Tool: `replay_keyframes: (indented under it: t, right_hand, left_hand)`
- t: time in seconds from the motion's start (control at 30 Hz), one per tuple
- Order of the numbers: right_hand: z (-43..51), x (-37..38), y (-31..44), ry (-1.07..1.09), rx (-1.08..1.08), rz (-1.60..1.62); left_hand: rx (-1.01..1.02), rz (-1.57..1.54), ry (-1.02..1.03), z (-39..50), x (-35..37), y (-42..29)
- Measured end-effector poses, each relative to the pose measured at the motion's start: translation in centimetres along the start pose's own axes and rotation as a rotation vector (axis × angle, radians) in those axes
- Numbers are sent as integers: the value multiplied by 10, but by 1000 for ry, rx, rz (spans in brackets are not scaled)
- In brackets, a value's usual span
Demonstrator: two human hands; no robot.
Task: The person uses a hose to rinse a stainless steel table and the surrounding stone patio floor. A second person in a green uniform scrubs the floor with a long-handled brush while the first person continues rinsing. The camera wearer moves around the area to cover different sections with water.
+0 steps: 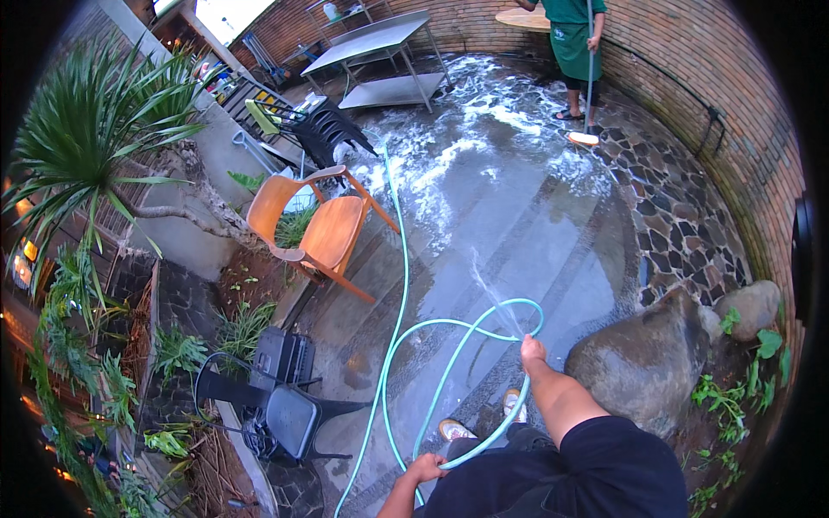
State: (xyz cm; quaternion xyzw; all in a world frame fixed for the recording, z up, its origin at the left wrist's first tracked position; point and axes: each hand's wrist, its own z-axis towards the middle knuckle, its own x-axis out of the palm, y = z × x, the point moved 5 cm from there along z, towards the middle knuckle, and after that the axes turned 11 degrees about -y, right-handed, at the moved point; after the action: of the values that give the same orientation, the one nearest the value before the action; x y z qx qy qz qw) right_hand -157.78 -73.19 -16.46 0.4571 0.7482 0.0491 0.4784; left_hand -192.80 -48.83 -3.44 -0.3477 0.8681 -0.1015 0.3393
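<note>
My right hand [533,353] is closed around the end of a light green garden hose [403,259], and water sprays from it onto the wet paved floor [492,213]. Lower down, near my waist, my left hand [427,467] grips a lower stretch of the same hose. Loops of hose hang and lie between and beyond my hands, and a long run goes up the picture towards the metal table. White foam [447,162] covers much of the far floor. My two shoes show below the hose.
A wooden armchair [333,226] and a dark metal chair [291,417] stand at left, stacked black chairs [330,126] beyond. Past them is a steel table [369,42]. A person [573,45] holds a long-handled brush [583,138] by the brick wall. Boulders [638,359] lie at right.
</note>
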Motion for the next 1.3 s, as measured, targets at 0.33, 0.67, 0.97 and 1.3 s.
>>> replay_keyframes:
  t: [0.33, 0.67, 0.97, 1.3]
  right_hand:
    - [-29, -29, 45, -96, -89, -24]
    - [-13, -50, 24, -281, -83, 25]
    - [18, -30, -19, -202, -45, 36]
    - [-2, -51, -1, -363, -182, -63]
  left_hand:
    - [-42, 11, -13, -3, 0, -4]
    - [-16, 83, 3, 13, 0, -8]
    - [98, 72, -14, 17, -4, -14]
    - [33, 148, 23, 22, -3, -10]
